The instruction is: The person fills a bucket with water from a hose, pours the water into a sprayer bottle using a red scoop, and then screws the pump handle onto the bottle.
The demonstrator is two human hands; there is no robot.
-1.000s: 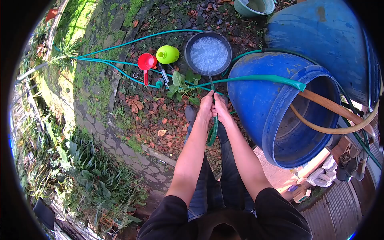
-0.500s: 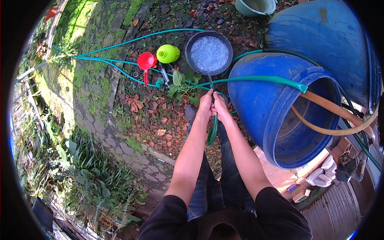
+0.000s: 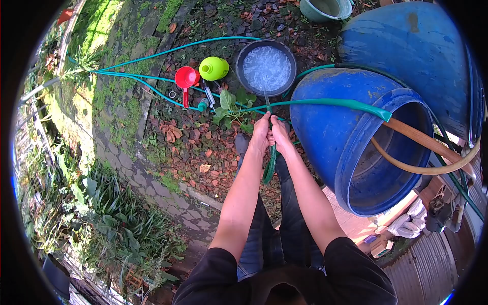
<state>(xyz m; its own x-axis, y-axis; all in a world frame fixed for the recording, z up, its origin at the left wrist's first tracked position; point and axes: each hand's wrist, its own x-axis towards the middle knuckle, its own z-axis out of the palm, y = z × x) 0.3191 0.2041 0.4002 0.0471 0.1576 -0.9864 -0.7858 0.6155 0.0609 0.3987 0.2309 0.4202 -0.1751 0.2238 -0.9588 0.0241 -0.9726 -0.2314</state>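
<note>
Both of my hands are closed around a green garden hose (image 3: 270, 165), side by side in front of my legs. My left hand (image 3: 262, 129) grips it from the left, and my right hand (image 3: 278, 133) presses against it from the right. Below my hands the hose hangs in a loop. From its end a stream of water runs into a black basin (image 3: 242, 76) on the ground just beyond. The water in the basin is churned and bubbly. A leafy green plant (image 3: 231, 109) stands left of the hose end.
A red dipper (image 3: 186, 77) and a yellow-green bottle (image 3: 213, 68) lie left of the basin among green hose lines (image 3: 137, 60). At right, a tipped blue barrel (image 3: 325, 117) has a brown hose (image 3: 422, 136) at its mouth. Another blue barrel (image 3: 401, 51) and a pale green bucket (image 3: 325, 15) are behind.
My hands keep the same hold on the hose, and water still pours into the basin. The view has shifted very slightly.
</note>
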